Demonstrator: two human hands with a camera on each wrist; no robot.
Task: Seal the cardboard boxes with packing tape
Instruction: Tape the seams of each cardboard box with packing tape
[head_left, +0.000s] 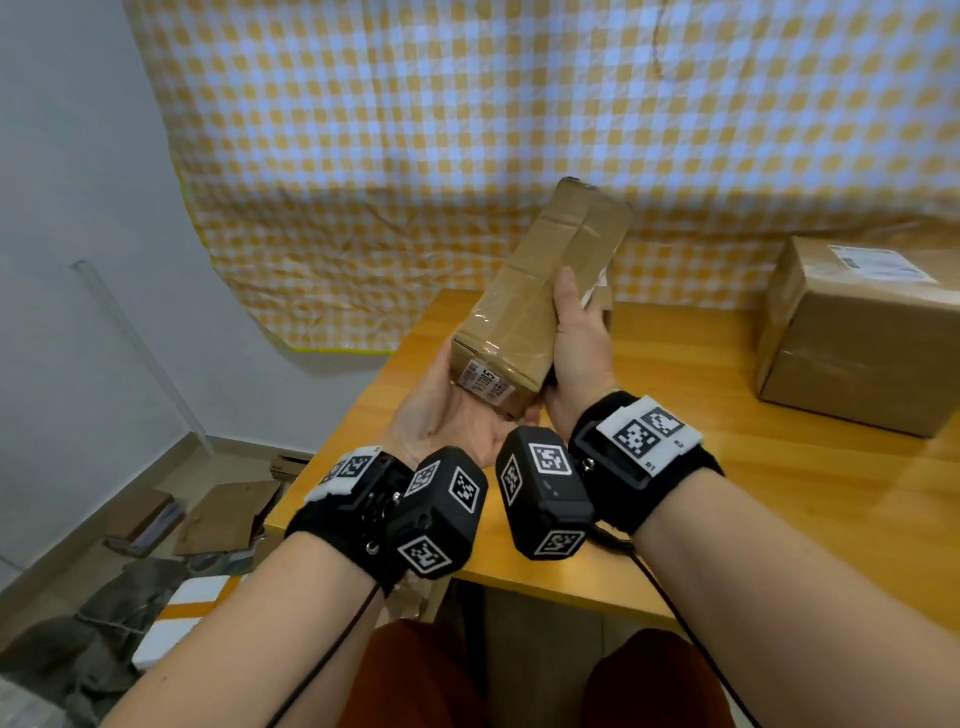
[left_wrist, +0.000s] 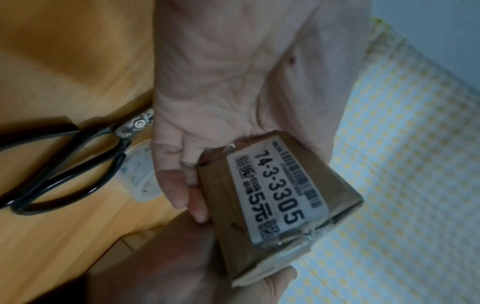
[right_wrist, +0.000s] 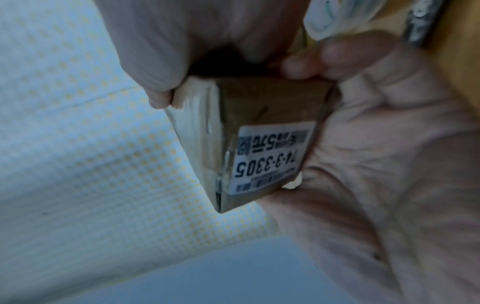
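A long, tape-wrapped cardboard box (head_left: 540, 306) with a white label is held tilted at frame centre; its lower end is cupped by the left hand (head_left: 447, 415), its side gripped by the right hand (head_left: 579, 343).

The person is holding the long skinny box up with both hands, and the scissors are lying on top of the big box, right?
Nearly. Both hands, left hand and right hand, do hold the long box up. But the scissors lie on the wooden table, not on the big box; the left wrist view shows it.
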